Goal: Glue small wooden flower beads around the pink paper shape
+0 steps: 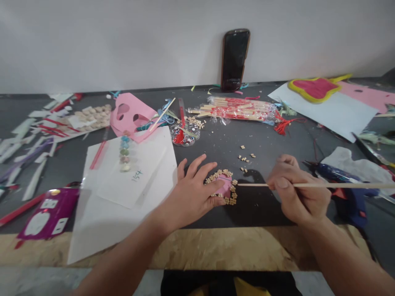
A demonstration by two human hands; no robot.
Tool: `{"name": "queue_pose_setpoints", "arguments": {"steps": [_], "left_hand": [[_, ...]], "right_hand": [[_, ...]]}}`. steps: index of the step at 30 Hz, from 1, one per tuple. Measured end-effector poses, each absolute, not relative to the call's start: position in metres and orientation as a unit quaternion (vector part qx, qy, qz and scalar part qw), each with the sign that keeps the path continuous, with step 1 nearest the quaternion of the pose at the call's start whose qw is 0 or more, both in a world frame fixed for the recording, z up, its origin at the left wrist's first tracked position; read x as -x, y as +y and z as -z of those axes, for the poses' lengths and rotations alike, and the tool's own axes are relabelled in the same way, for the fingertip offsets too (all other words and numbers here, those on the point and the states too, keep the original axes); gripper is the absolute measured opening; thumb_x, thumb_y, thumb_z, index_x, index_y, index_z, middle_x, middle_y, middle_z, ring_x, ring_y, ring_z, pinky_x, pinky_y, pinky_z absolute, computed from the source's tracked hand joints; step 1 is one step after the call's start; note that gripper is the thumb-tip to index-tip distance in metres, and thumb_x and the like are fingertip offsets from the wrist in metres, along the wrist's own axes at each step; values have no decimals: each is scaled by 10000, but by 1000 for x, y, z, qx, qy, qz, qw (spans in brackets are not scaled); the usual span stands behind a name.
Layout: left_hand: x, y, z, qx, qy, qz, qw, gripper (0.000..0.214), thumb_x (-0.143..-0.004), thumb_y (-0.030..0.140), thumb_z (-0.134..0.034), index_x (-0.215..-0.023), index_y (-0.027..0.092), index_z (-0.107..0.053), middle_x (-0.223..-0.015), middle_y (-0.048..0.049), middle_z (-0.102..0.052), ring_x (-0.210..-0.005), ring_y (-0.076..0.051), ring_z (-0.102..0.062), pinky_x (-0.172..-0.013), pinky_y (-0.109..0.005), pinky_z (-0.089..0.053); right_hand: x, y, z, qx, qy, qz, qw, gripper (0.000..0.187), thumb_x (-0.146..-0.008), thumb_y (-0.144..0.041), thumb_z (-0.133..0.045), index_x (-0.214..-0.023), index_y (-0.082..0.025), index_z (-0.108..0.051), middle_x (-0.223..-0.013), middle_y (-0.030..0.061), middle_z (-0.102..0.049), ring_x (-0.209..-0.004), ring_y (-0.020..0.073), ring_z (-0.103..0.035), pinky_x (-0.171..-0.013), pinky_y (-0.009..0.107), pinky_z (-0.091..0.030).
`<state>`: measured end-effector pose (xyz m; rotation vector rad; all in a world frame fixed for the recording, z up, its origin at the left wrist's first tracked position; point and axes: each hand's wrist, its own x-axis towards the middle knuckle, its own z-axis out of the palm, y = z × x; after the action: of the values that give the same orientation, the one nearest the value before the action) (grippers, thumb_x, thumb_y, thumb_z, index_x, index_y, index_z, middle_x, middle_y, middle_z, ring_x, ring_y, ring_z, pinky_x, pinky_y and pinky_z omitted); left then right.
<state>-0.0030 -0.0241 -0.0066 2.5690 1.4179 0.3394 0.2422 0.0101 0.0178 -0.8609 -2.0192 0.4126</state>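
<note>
A pink cut-out (226,185) ringed with tiny wooden beads (219,172) lies on the dark grey tabletop (212,213), just in front of the person and under the left hand (191,195). That hand is spread, with its fingers fanned and its thumb (214,187) pressed down across the pink middle. The right hand (298,191) is curled and pinches a thin bamboo skewer (327,186) between thumb and fingers, and the skewer's tip sits just beside the ring of beads (whether it actually touches them is too fine to tell). A few loose beads (245,156) are scattered just above the cut-out. To the right, a blue hot glue gun (342,181) lies near the right hand on a crumpled white sheet (345,160). To the left of the left hand is a large white paper sheet (86,230), with a smaller card marked "154" (137,176) on top of it and a column of pale beads (125,154) on that card. Farther back are a pink paper mask (131,115), a round tray of googly eyes (185,133), a plastic bag of red-and-tan sticks (234,109) and a phone (234,59) propped against the wall.
</note>
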Motion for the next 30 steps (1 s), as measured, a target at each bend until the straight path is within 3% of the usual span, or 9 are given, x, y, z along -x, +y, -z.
{"name": "queue_pose_setpoints", "arguments": {"steps": [6,30], "left_hand": [[3,-24,7,-865,479,-111,99,366,-923,543,-395,-1164,356,-598,-1422,-81,-423,-1397,-365,-201,-1056,-661,-148],[3,-24,7,-865,477,-116,101,361,-916,542,-415,-1150,343,-606,-1420,-89,-429,-1398,-361,-194,-1056,-657,-145]], "right_hand": [[-239,10,-19,342,-833,-159,404,165,-848,-136,-447,-726,-217,-523,-579,-37,-515,-502,105,-451,-816,442,-381],[-239,11,-16,368,-822,-149,409,168,-853,-139,-454,-732,-215,-542,-614,-18,-555,-528,117,-490,-820,443,-372]]}}
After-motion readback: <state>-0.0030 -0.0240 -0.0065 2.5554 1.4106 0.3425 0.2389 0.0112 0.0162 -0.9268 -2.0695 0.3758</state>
